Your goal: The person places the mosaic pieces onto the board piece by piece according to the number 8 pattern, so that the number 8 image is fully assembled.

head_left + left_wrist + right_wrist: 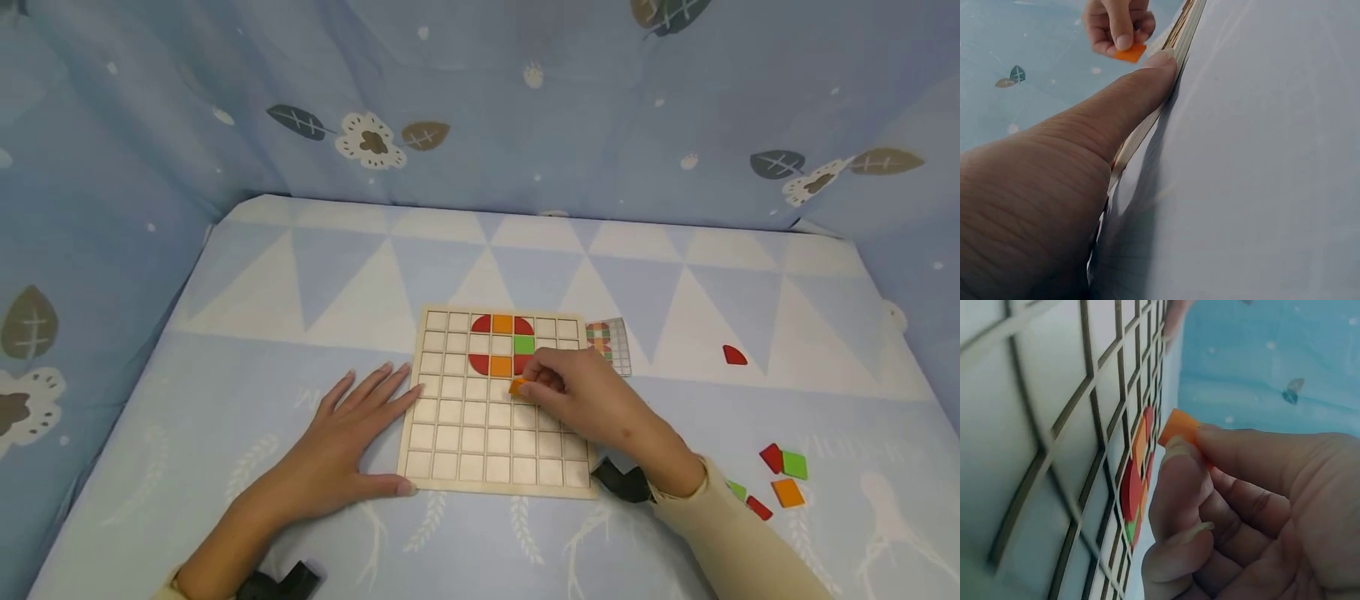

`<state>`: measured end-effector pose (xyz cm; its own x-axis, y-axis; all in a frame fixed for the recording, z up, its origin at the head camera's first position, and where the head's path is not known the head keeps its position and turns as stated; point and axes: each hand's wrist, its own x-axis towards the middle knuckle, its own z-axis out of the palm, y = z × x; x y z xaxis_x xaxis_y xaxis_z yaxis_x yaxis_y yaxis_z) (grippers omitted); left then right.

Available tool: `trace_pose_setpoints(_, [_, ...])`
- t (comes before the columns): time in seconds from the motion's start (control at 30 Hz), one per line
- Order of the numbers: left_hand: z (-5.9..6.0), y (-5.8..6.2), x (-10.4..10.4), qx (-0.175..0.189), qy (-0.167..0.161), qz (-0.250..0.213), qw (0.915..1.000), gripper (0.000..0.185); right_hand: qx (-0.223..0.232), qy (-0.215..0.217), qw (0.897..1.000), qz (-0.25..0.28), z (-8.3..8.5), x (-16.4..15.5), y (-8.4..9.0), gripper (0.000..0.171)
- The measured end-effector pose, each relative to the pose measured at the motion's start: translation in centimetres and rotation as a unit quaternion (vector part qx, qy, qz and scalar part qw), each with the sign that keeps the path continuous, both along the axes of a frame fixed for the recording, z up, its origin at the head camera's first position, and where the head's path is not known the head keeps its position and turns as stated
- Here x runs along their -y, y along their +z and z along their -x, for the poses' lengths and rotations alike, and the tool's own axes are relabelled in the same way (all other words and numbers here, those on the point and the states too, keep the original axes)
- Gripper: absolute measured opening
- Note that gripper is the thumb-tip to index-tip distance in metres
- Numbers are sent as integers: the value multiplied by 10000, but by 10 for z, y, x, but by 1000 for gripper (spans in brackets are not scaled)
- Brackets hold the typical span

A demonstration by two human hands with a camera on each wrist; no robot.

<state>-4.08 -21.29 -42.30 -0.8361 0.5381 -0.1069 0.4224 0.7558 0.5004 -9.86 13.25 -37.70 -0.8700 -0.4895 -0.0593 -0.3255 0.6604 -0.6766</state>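
A wooden grid board (461,414) lies on the table. Red quarter-round, orange and green square tiles (523,344) form a cluster in its upper middle cells. My right hand (592,396) pinches an orange tile (1177,427) between thumb and fingertips, just above the board below that cluster. In the right wrist view the tile stands apart from the grid. My left hand (337,454) rests flat with fingers spread, its fingertips and thumb touching the board's left edge. The left wrist view shows that thumb (1129,94) against the board's side.
A small pattern card (619,346) lies partly beneath the board's right edge. To the right are a red quarter-round tile (734,356) and several loose tiles (788,492), one partly behind the right sleeve. A blue patterned curtain (480,100) surrounds the table's far and side edges.
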Motion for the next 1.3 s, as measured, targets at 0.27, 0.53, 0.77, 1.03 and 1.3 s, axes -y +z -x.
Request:
trace_pose_setpoints(0.27, [-3,0,4,-233,-40,101,9997,112,-494,180,9986,-50,4,24,-10,5])
trace_pose_setpoints(0.53, [-4,2,9,-416,-7,13,9991,109,-455,168,9988,26,4,36,-14,5])
trace_pose_setpoints(0.77, [-1,1,8,-339,-53,-33,9994,108,-970,177,9947,-288,2,36,-16,6])
trace_pose_setpoints(1.03, [-1,-2,3,-289,-36,-77,9995,109,-847,-67,9956,-390,-7,16,-2,4])
trace_pose_setpoints(1.3, [0,-2,-3,-262,-71,53,9996,110,-126,-541,9911,-1212,-29,-70,29,18])
